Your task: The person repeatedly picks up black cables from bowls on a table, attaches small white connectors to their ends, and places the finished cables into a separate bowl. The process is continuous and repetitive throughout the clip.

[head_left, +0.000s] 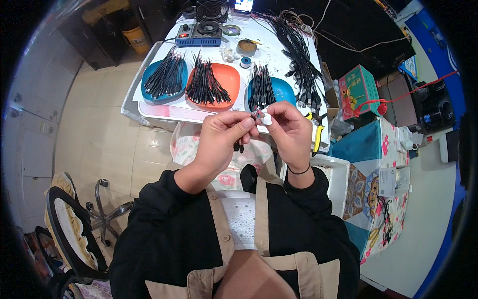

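Observation:
Close in front of my chest, both hands meet over a short black cable with thin coloured wire ends (257, 114). My left hand (219, 137) is closed, pinching the cable between thumb and forefinger; a dark plug end (239, 148) hangs below it. My right hand (290, 134) is also closed, its fingertips pressed at the wire ends. Something white (266, 118) covers or sits at those fingertips; I cannot tell whether it is a wrap or a loose piece. Beyond them, bundles of black cables fill a blue tray (148, 89), an orange tray (233, 74) and another blue tray (285, 92).
On the white table (169, 110) stand a blue soldering station (199, 36), a small tin (247, 47), a solder spool (245, 62) and a fan (212, 11). More black cables (298, 60) lie right. Yellow-handled pliers (317, 139) rest at the right edge. A chair (74, 224) is left.

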`<move>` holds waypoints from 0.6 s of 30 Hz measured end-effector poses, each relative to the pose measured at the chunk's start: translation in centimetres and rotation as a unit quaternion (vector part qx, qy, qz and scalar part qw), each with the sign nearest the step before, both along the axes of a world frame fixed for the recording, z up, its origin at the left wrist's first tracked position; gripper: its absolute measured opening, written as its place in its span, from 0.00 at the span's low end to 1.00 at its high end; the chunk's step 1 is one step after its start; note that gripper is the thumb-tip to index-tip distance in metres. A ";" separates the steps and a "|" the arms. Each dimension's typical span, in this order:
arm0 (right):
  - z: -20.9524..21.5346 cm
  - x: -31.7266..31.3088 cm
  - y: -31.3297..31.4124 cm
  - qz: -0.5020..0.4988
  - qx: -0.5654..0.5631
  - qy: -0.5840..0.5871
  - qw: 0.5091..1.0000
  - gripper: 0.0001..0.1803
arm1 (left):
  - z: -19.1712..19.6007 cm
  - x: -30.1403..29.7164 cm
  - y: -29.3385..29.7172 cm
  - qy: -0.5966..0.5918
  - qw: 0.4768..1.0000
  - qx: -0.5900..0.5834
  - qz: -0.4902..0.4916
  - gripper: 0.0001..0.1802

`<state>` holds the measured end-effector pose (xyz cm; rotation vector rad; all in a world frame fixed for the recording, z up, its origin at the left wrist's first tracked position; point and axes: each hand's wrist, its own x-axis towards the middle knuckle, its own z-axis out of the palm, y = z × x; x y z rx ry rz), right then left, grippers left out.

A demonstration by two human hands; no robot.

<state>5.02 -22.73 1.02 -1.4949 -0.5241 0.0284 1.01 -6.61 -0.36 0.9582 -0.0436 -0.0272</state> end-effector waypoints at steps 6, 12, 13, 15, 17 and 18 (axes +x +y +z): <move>-0.1 -0.3 0.5 -0.002 0.055 0.040 0.998 0.07 | -0.1 -0.1 0.3 0.011 1.000 -0.026 -0.007 0.08; 0.4 -0.5 0.7 0.012 0.016 0.017 1.000 0.07 | -0.3 -0.4 0.3 0.014 0.999 -0.038 -0.007 0.08; 0.3 -0.7 0.9 0.015 0.039 0.041 0.998 0.07 | -0.3 -0.5 0.3 0.025 0.997 -0.066 -0.013 0.08; 0.0 -1.0 1.3 0.017 0.086 0.083 0.993 0.08 | -0.2 -0.6 0.2 0.040 0.993 -0.108 -0.023 0.08; -0.3 -1.2 1.8 0.013 0.133 0.116 0.984 0.08 | -0.2 -0.8 0.2 0.048 0.989 -0.140 -0.031 0.07; -0.4 -1.3 2.0 0.006 0.136 0.123 0.983 0.08 | -0.2 -0.9 0.1 0.048 0.988 -0.146 -0.030 0.07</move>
